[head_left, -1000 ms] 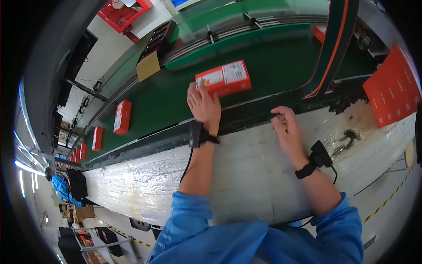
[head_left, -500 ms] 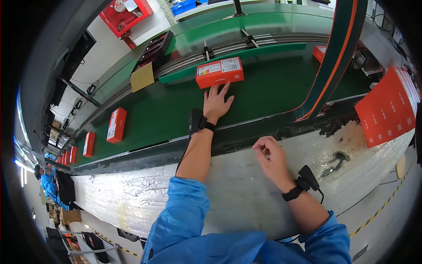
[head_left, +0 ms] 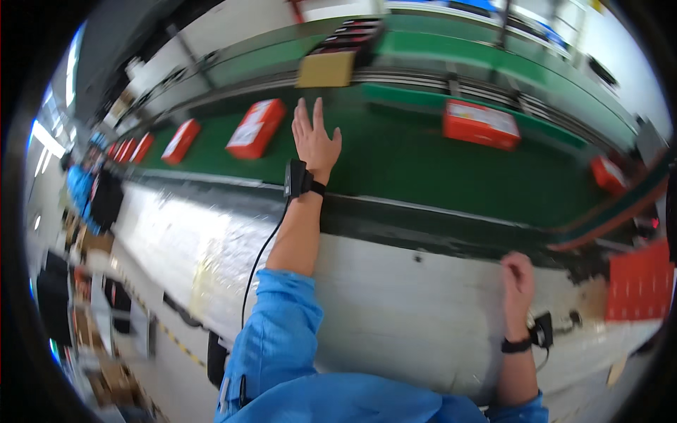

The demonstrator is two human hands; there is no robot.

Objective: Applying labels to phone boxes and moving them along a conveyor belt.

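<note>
My left hand reaches over the green conveyor belt, fingers spread and nothing in them. Just left of it lies a red box with white labels, apart from the fingertips. Farther right, another red box rests near the green guide rail. My right hand hovers over the pale, film-covered work surface; its fingers are curled in, blurred, with nothing visible in them. Both wrists wear black straps with small black devices.
More red boxes line the belt toward the far left. A red box lies at the right by a dark post. A red printed stack stands at the right edge. Beyond the rail sits a black tray. A co-worker in blue is far left.
My left hand has left the box by the guide rail and moved left toward another box. The view has turned left. My right hand stays curled over the work surface.
</note>
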